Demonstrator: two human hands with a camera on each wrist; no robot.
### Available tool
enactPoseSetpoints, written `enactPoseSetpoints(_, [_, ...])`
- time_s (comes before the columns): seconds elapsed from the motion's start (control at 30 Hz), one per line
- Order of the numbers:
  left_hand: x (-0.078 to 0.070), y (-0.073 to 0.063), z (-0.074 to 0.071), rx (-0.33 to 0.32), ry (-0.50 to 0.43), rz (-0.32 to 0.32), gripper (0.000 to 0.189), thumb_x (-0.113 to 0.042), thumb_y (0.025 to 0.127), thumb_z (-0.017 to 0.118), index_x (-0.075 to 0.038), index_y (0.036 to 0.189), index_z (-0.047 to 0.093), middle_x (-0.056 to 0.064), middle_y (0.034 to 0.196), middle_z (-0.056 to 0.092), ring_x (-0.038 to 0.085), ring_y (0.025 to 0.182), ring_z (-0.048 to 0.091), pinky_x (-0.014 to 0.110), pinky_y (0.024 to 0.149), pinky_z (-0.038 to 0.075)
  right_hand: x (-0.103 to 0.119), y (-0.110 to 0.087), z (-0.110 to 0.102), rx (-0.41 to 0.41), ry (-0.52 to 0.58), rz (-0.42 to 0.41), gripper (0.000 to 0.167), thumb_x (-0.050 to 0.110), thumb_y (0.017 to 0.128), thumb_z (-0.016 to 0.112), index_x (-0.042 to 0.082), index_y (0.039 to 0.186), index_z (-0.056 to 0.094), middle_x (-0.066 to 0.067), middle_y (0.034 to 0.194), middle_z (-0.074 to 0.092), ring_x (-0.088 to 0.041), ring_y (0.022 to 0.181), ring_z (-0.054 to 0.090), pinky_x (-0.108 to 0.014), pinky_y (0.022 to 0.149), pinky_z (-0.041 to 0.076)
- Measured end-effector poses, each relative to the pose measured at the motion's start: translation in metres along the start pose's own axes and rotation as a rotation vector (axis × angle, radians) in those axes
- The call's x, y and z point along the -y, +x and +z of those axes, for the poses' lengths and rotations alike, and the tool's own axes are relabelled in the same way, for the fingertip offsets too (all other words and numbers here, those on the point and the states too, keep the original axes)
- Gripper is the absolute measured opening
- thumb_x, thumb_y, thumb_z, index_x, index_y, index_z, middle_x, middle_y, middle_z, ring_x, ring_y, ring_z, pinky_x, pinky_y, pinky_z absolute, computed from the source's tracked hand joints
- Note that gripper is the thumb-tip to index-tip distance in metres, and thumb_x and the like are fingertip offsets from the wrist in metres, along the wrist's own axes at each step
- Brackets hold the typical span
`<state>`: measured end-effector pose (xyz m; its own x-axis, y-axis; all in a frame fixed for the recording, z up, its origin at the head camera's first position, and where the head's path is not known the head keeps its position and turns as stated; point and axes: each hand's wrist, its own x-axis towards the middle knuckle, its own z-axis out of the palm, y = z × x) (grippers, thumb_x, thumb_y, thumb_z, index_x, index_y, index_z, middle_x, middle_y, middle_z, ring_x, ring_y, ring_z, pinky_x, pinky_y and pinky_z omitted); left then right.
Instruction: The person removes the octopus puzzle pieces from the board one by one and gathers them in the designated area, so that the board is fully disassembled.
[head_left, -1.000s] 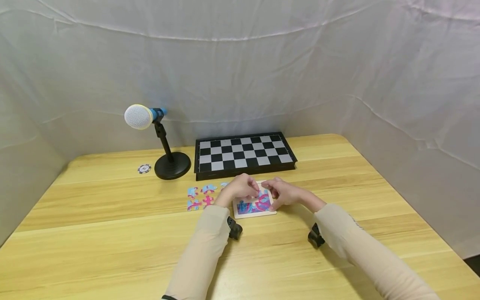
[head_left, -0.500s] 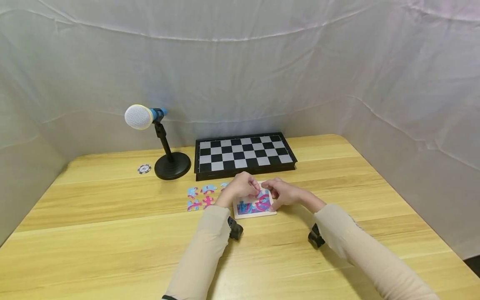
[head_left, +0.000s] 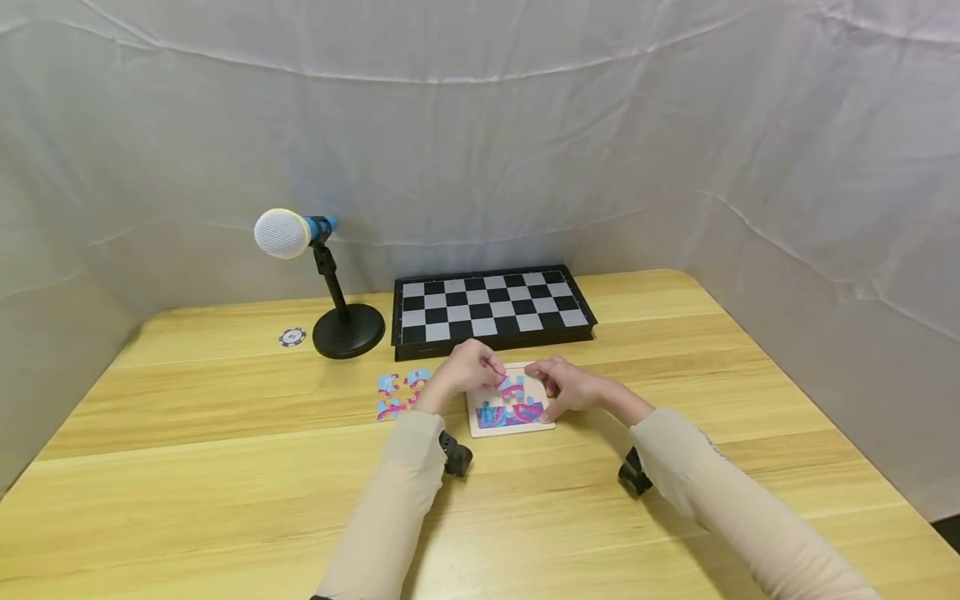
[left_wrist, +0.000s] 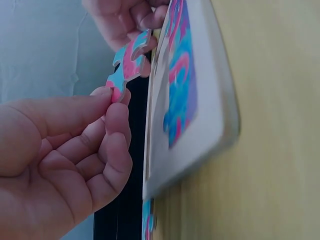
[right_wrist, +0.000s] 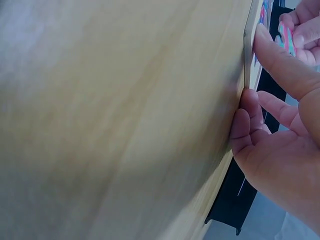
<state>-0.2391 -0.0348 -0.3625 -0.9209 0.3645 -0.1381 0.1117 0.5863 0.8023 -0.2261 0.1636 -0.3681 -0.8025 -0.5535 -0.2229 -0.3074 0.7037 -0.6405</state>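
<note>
My left hand (head_left: 461, 371) pinches a pink and blue jigsaw piece (left_wrist: 131, 65) between thumb and index finger, raised over the puzzle tray. In the left wrist view it looks like two connected pieces. The pale wooden puzzle tray (head_left: 491, 432) lies on the table, with a joined strip of blue, purple and pink pieces (head_left: 510, 414) along its near side. Bare wood shows in much of the rest. My right hand (head_left: 573, 390) grips the tray's right edge, thumb on the rim near the front corner and fingers against the side.
Several loose jigsaw pieces (head_left: 390, 409) lie left of the tray, partly hidden by my left hand. Behind it sits a black-framed checkered board (head_left: 495, 310). A microphone (head_left: 281, 233) on a black stand (head_left: 348, 332) and a poker chip (head_left: 292, 337) are at the back left.
My left hand has drawn up and left from the tray with the jigsaw piece, exposing bare wood above the strip. My right hand stays at the tray's edge.
</note>
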Motion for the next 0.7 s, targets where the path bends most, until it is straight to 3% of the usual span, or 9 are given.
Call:
enactPoseSetpoints(0.47, [0.014, -0.018, -0.022, -0.039, -0.014, -0.067, 0.005, -0.001, 0.081, 0.063, 0.001, 0.076, 0.063, 0.006, 0.07, 0.061, 0.013, 0.058, 0.055, 0.025, 0.058, 0.047, 0.0, -0.002, 0.001, 0.001, -0.004, -0.028, 0.069, 0.001, 0.069, 0.074, -0.006, 0.128, 0.039, -0.01, 0.095, 0.039, -0.018, 0.079, 0.039, -0.028, 0.072, 0.035])
enactPoseSetpoints(0.7, [0.022, -0.026, -0.032, -0.055, -0.011, -0.108, 0.005, -0.002, 0.081, 0.064, 0.001, 0.077, 0.062, 0.006, 0.069, 0.06, 0.016, 0.059, 0.055, 0.027, 0.059, 0.047, -0.003, -0.002, 0.001, 0.01, -0.005, -0.061, 0.07, 0.002, 0.068, 0.074, 0.0, 0.13, 0.041, -0.013, 0.1, 0.04, -0.02, 0.081, 0.039, -0.029, 0.072, 0.036])
